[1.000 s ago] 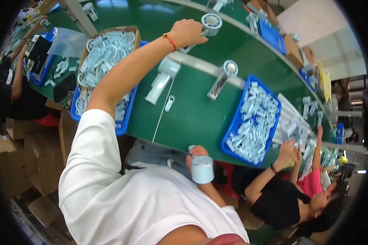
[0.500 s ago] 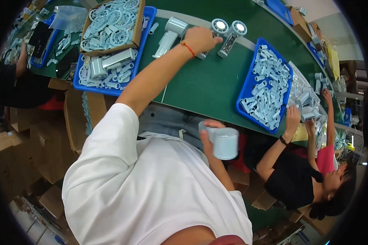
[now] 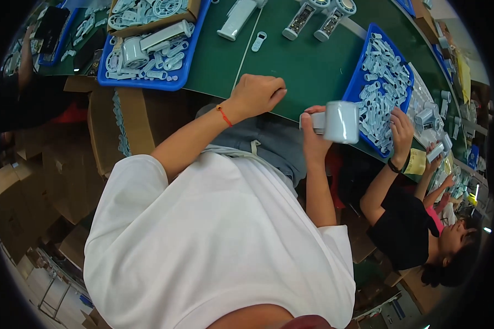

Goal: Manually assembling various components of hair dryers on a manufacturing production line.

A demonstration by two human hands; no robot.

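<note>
My right hand (image 3: pixel 315 143) grips the handle of a pale handheld fan (image 3: pixel 342 122), its drum-shaped head pointing right, near the table's front edge. To its left, my left hand (image 3: pixel 258 95) is closed with the fingers curled under, above the table edge; whatever it may hold is hidden. Beyond my left hand, a small pale oval piece (image 3: pixel 259 41) with a dark spot lies on the green table. Farther back lie a closed fan body (image 3: pixel 237 21) and two open fan bodies (image 3: pixel 299 21) (image 3: pixel 330 24) with their inner parts showing.
At the left, a blue tray (image 3: pixel 142 84) holds pale parts and a cardboard box (image 3: pixel 189 22) of ring parts. Another blue tray (image 3: pixel 350 88) of small parts is at the right. A co-worker's hand (image 3: pixel 402 129) is beside it. An open carton (image 3: pixel 132 118) stands below the table edge.
My left hand has drawn back from the fans at the rear to the front edge. My right hand has raised the fan toward the table. The view has shifted.
</note>
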